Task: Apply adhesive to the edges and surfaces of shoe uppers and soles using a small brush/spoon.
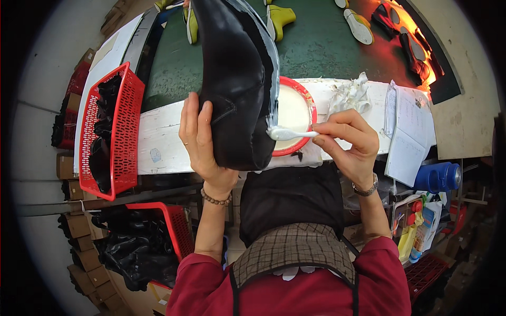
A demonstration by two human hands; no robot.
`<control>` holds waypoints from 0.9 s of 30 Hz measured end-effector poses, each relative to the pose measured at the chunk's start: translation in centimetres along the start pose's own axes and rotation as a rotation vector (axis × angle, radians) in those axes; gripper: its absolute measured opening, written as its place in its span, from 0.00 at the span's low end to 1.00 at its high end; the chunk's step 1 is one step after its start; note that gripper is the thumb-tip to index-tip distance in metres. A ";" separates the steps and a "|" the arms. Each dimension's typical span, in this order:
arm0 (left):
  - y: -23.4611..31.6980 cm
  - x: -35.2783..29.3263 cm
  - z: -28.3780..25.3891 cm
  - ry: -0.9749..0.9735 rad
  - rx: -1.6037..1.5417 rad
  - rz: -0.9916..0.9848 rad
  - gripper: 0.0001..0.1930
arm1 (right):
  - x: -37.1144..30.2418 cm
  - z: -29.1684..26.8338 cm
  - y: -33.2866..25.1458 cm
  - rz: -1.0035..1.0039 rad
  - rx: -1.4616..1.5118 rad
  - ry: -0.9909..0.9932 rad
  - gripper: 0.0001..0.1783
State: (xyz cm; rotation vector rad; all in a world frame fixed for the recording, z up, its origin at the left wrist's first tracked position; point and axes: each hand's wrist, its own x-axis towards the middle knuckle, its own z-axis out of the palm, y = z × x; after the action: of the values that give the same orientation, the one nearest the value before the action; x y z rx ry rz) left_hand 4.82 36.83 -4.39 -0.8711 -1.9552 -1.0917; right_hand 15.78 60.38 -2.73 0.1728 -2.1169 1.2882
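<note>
Boot (237, 84) in the left hand (199, 139), brush (291, 134) pinched in the right hand (349, 146)

The left hand is closed on the boot near its lower end: fingers lie flat along the left side, the palm sits below them, and the thumb is hidden behind the black upper. That hold seems meant to steady the boot while leaving its right edge, streaked with white paste (273, 68), bare for the brush. The boot rises well above this grip, tilted, its upper end running out past the top of the view.

The right hand has thumb and fingertips together on the far end of the handle, probably so the fingers stay clear of the wet paste. The brush points left from this pinch, its white head touching the boot's edge, to the right of the left hand.

The bowl (313, 102) of white liquid (293, 108) stands between the two grips, partly behind the boot and beneath the brush; placed there, it likely makes for short dips and catches drips. Just beyond the right hand lies a crumpled rag (352, 97), perhaps for wiping, with papers (414, 126) farther right. Left of the left hand, a red basket (127, 137) holds black pieces within easy reach.
</note>
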 end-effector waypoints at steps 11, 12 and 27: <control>-1.5 0.8 1.2 0.018 0.142 0.123 0.32 | 0.2 0.1 -2.1 -0.004 -0.021 -0.144 0.12; -1.6 0.6 1.3 0.020 0.101 0.101 0.30 | 0.2 0.2 -2.0 0.027 -0.001 -0.155 0.11; -7.1 -0.3 -11.9 -0.119 -0.773 -1.121 0.14 | -1.4 -1.4 6.2 0.116 -0.619 -0.192 0.06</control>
State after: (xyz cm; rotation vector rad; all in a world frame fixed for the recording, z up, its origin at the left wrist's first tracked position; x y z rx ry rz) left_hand 2.22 23.30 -2.98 -0.0715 -2.1255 -2.5832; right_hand 14.96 64.41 -7.74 -0.0979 -2.6162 0.6392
